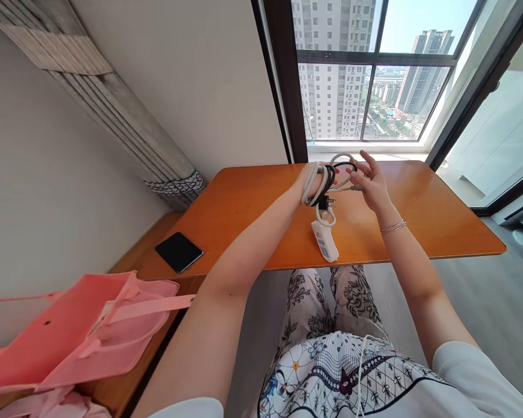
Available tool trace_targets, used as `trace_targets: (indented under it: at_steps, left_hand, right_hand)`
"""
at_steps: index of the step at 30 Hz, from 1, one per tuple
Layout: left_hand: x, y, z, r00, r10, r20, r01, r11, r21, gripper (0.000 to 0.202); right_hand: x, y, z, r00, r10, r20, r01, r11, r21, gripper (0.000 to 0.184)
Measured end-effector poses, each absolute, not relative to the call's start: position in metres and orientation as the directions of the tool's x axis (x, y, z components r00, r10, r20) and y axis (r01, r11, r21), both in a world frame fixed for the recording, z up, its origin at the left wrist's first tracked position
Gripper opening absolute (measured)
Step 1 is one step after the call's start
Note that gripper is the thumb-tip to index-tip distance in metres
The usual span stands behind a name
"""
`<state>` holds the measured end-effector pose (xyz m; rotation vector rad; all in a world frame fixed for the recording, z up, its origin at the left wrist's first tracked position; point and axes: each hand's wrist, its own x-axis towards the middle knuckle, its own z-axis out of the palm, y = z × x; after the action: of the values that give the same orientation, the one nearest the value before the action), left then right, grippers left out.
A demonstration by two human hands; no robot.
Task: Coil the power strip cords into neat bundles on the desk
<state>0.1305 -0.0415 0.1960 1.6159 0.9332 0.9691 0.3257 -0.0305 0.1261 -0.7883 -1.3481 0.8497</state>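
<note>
White and black cables (326, 184) are looped in a bundle around my left hand (312, 179), above the wooden table. The loops and the hand's angle hide most of its fingers. My right hand (371, 181) is raised just to the right, its thumb and fingers curled on the cable loops; its index finger points up. A small grey connector end (355, 187) shows beside its thumb. Below the bundle hangs a black plug (323, 202) with metal prongs. A white power strip (325, 240), its own white cord looped, lies at the table's front edge.
The orange-brown table (244, 197) stands against the window (375, 98). A black phone or tablet (178, 252) lies at its left end. A pink bag (91, 331) rests on a wooden ledge at left. A grey curtain (126, 122) hangs by the wall.
</note>
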Motion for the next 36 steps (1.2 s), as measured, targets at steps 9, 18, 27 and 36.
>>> trace_targets:
  at_steps: [9,18,27,36]
  left_hand:
    - [0.135,-0.033,0.186,0.274,0.944,0.187,-0.023,-0.188,0.982,0.028]
    - [0.145,-0.026,0.179,-0.059,0.891,0.451,0.086,-0.445,0.891,0.018]
    - [0.138,-0.041,0.187,0.114,0.772,0.626,0.535,-0.578,0.616,0.018]
    - [0.148,-0.044,0.172,0.152,0.902,0.403,0.143,-0.424,0.894,0.011]
  right_hand:
    - [0.292,-0.063,0.143,0.183,0.764,0.619,0.167,0.596,-0.785,0.047]
    - [0.252,-0.086,0.135,0.062,0.644,0.763,0.583,0.597,-0.551,0.067]
    - [0.278,-0.074,0.147,0.091,0.67,0.737,0.381,0.66,-0.647,0.023]
    - [0.302,-0.051,0.127,0.1,0.746,0.659,0.151,0.643,-0.751,0.032]
